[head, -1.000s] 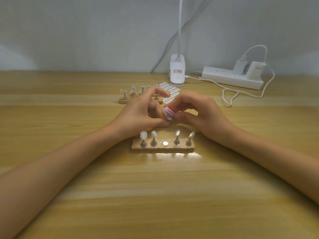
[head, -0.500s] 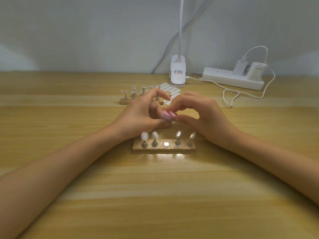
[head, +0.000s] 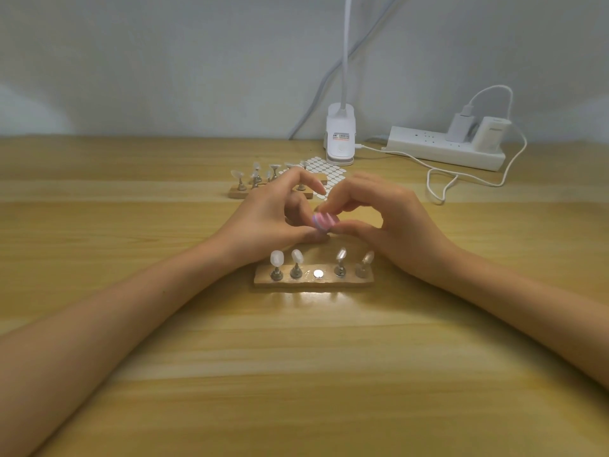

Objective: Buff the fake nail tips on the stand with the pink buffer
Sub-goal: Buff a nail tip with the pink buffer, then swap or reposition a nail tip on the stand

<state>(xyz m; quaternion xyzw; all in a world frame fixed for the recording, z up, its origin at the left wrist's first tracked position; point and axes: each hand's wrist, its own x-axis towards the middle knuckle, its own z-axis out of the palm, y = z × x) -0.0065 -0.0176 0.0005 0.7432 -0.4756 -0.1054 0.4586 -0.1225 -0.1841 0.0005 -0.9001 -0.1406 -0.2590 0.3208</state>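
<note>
A wooden stand (head: 313, 282) lies on the table in front of me, with clear nail tips (head: 277, 258) upright on metal pegs. Its middle slot shows only a bare metal disc (head: 318, 274). Just behind the stand my two hands meet. My right hand (head: 395, 225) pinches the pink buffer (head: 326, 222) between thumb and fingers. My left hand (head: 267, 219) has its fingers curled and pinches a small nail tip under the buffer, mostly hidden by it. The buffer looks blurred.
A second wooden stand (head: 237, 193) with nail tips sits farther back, beside a white sticker sheet (head: 333, 173). A white lamp base (head: 340, 140), a power strip (head: 445, 151) and a looping white cable (head: 438, 189) line the back right of the table.
The pink buffer has shifted slightly down and right against my left fingertips and turned a little. Both hands stay in the same place behind the stand.
</note>
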